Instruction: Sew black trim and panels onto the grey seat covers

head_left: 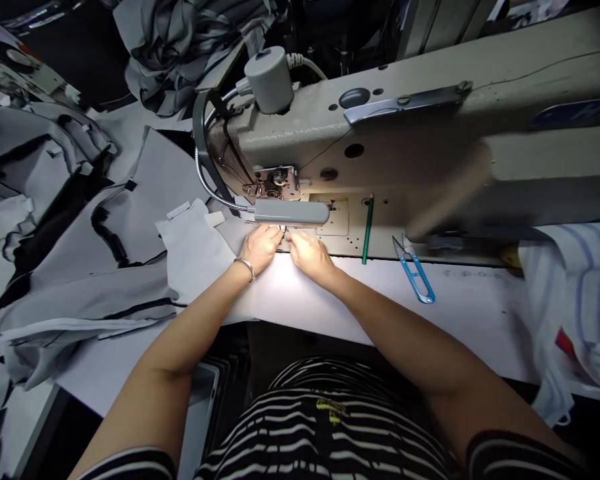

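Both hands meet at the front of a sewing machine (280, 133), just below its grey lamp bar (293, 211). My left hand (261, 248), with a bracelet at the wrist, has its fingers bent and pressed together near the needle area. Close beside it, my right hand (310, 255) pinches at the same spot. Between the fingertips there is something small and dark, too small to name. A light grey fabric piece (195, 250) lies left of my left hand. The lamp bar partly covers the needle area.
A green pencil (368, 230) and blue thread snips (415, 270) lie right of my hands. Grey fabric pieces (100, 267) with black edges cover the left side. A striped cloth (580, 287) hangs at the right. More grey fabric (180, 47) is heaped behind.
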`<state>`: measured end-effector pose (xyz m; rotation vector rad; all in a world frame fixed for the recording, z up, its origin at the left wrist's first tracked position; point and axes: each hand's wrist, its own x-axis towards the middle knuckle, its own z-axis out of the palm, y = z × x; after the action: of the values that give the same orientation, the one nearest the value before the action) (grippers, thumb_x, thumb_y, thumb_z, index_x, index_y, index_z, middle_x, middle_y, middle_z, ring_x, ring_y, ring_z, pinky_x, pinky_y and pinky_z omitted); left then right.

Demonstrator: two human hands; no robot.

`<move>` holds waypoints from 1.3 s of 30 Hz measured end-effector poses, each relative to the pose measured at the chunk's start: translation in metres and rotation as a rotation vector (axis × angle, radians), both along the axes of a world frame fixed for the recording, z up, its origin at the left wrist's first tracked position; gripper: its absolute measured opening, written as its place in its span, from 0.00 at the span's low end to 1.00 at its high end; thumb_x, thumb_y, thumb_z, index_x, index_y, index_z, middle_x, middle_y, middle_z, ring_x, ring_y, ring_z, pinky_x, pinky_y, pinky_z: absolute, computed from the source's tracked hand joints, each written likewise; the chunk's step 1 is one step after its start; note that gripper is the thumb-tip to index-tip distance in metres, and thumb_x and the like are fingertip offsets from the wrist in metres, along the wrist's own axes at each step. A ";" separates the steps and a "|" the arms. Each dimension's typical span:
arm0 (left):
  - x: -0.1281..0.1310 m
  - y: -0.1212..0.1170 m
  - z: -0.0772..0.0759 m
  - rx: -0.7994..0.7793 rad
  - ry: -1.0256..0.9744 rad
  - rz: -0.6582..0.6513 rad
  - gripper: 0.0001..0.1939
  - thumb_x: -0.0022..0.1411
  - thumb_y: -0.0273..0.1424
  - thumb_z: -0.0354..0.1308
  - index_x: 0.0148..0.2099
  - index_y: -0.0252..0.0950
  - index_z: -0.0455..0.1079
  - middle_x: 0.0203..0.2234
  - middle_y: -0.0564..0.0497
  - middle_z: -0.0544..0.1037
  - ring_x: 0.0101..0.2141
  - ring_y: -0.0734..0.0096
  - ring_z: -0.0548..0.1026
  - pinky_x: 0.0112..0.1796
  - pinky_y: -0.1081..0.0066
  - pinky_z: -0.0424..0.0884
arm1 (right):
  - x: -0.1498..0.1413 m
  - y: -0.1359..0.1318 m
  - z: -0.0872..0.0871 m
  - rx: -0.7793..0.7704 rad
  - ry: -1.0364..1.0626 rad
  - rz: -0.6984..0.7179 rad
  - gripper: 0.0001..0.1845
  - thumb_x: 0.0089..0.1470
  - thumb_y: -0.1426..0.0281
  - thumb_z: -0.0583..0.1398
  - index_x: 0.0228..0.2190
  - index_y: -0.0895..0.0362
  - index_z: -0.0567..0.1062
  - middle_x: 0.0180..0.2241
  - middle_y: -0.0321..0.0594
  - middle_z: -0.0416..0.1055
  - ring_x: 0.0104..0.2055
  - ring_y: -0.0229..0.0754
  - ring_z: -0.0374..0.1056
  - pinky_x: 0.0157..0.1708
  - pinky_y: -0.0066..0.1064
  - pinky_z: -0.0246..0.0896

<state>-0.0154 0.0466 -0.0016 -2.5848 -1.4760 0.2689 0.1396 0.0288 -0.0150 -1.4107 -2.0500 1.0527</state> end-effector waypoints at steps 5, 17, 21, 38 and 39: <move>0.001 -0.005 -0.009 0.094 0.004 -0.014 0.16 0.66 0.24 0.41 0.40 0.34 0.71 0.29 0.46 0.73 0.34 0.64 0.68 0.34 0.67 0.63 | 0.010 0.013 -0.008 0.241 -0.223 -0.036 0.19 0.59 0.74 0.49 0.47 0.56 0.73 0.43 0.46 0.71 0.46 0.46 0.63 0.47 0.36 0.51; 0.002 -0.008 -0.012 0.128 -0.039 -0.043 0.20 0.68 0.25 0.37 0.38 0.33 0.71 0.30 0.45 0.74 0.34 0.64 0.68 0.34 0.67 0.62 | 0.010 0.015 -0.015 0.256 -0.303 0.020 0.23 0.57 0.74 0.49 0.52 0.51 0.71 0.38 0.46 0.72 0.47 0.48 0.60 0.43 0.37 0.49; 0.002 -0.008 -0.014 0.132 -0.068 -0.040 0.19 0.67 0.25 0.38 0.39 0.33 0.71 0.31 0.45 0.74 0.34 0.65 0.68 0.35 0.67 0.63 | 0.009 0.015 -0.015 0.270 -0.314 0.028 0.24 0.57 0.75 0.48 0.52 0.51 0.71 0.39 0.45 0.73 0.47 0.48 0.60 0.43 0.36 0.48; 0.005 -0.007 -0.011 0.026 -0.112 0.116 0.15 0.65 0.25 0.43 0.43 0.33 0.71 0.34 0.44 0.75 0.40 0.62 0.70 0.33 0.67 0.68 | 0.007 0.018 -0.001 0.182 -0.481 0.127 0.27 0.57 0.75 0.46 0.56 0.51 0.66 0.37 0.46 0.74 0.39 0.47 0.64 0.47 0.40 0.48; 0.004 -0.006 -0.011 0.031 -0.114 0.111 0.15 0.65 0.25 0.42 0.42 0.33 0.72 0.32 0.44 0.75 0.40 0.62 0.70 0.33 0.67 0.68 | 0.007 0.018 -0.002 0.193 -0.474 0.126 0.26 0.56 0.75 0.47 0.55 0.51 0.67 0.38 0.47 0.74 0.40 0.48 0.64 0.47 0.41 0.48</move>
<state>-0.0109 0.0401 -0.0128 -2.5366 -1.6508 0.1114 0.1463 0.0464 -0.0168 -1.5548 -2.5208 0.5771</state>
